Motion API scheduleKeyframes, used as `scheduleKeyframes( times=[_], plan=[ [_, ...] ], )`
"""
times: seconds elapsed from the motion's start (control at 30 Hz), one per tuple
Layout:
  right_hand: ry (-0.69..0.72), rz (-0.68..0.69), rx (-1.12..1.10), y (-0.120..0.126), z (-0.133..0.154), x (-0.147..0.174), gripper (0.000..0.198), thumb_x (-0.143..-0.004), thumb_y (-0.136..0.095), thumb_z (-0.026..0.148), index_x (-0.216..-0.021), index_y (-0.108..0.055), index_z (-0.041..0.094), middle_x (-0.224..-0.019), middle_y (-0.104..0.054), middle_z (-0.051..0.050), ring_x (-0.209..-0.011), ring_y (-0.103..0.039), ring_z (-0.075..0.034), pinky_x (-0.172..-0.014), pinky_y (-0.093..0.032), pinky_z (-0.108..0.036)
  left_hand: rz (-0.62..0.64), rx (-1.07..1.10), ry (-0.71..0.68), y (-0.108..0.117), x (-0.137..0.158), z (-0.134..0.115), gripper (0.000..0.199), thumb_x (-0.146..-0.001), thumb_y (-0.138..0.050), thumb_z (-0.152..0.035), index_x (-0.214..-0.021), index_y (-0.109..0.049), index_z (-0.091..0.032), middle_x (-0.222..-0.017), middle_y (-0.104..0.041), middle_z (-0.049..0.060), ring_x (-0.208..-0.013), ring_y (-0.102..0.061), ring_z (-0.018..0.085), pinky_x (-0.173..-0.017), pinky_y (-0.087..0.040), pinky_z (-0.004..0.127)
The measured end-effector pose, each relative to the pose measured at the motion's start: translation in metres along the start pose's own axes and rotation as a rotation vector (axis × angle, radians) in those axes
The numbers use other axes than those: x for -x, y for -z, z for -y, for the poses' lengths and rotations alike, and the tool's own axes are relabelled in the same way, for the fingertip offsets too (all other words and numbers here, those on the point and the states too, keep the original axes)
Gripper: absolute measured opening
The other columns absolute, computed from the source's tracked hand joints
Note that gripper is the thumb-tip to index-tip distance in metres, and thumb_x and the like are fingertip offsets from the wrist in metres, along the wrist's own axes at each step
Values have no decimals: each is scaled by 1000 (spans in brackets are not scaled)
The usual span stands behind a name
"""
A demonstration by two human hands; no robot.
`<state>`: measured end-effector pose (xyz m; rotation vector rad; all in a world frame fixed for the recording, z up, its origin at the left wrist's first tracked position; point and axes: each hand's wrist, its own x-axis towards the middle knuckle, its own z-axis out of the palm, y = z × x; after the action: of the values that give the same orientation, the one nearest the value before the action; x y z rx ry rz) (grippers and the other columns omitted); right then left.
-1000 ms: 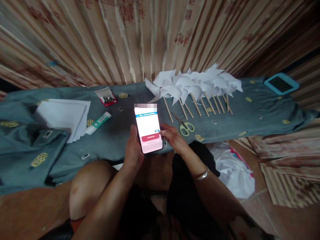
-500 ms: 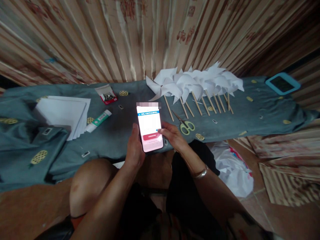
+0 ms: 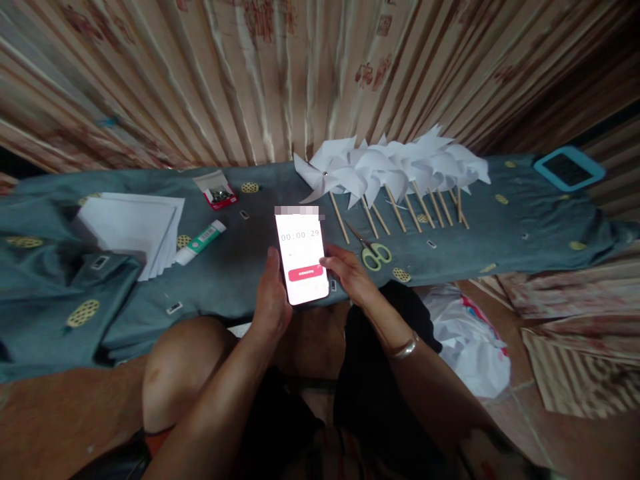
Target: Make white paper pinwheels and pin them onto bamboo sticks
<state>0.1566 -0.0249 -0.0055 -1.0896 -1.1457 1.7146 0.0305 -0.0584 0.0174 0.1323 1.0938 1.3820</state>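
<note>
Upright between my hands is a smartphone [image 3: 302, 257], its bright screen showing a timer at 00:00:29 above a red button. My left hand [image 3: 273, 293] grips the phone's left edge, thumb along its side. At the right edge my right hand [image 3: 350, 272] closes on the phone, its thumb over the screen beside the red button. Beyond the phone lies a row of white paper pinwheels [image 3: 345, 167] on wooden sticks. Green-handled scissors [image 3: 376, 256] rest on the cloth just past my right hand.
A patterned green cloth [image 3: 240, 260] covers the table. To the left are stacked white paper sheets [image 3: 133, 223], a glue tube [image 3: 201, 243] and an open red box of small metal pieces [image 3: 220, 195]. A blue-framed device [image 3: 570, 168] lies far right. A white plastic bag [image 3: 467, 347] sits below.
The phone screen has switched from a page with a blue bar to a timer display. Both hands stay on the phone; the whole view has shifted slightly.
</note>
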Motion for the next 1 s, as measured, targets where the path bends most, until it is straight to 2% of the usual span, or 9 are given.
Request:
scheduleKeyframes(
  times=[0.17, 0.67, 1.0],
  plan=[
    [-17, -14, 23, 0, 0, 1, 15, -71, -62, 34, -78, -65, 22, -80, -73, 0, -82, -68, -23, -76, -52, -35, -40, 10, 9, -2, 0, -2, 47, -100, -43, -44, -123, -64, -9, -108, -76, 15, -106, -71, 28, -97, -55, 41],
    [55, 53, 76, 0, 2, 2, 23, -77, -60, 33, -95, -69, 22, -94, -75, -1, -91, -69, -23, -82, -53, -36, -46, 8, 17, -1, -2, -2, 47, -99, -44, -44, -123, -65, -10, -109, -76, 15, -106, -71, 28, -97, -55, 42],
    [77, 81, 119, 3, 2, 2, 24, -79, -59, 34, -96, -70, 21, -96, -75, -2, -92, -68, -24, -83, -52, -36, -52, -43, 0, 3, -4, -1, 46, -99, -44, -42, -126, -63, -10, -106, -77, 14, -104, -72, 27, -95, -56, 40]
  ],
)
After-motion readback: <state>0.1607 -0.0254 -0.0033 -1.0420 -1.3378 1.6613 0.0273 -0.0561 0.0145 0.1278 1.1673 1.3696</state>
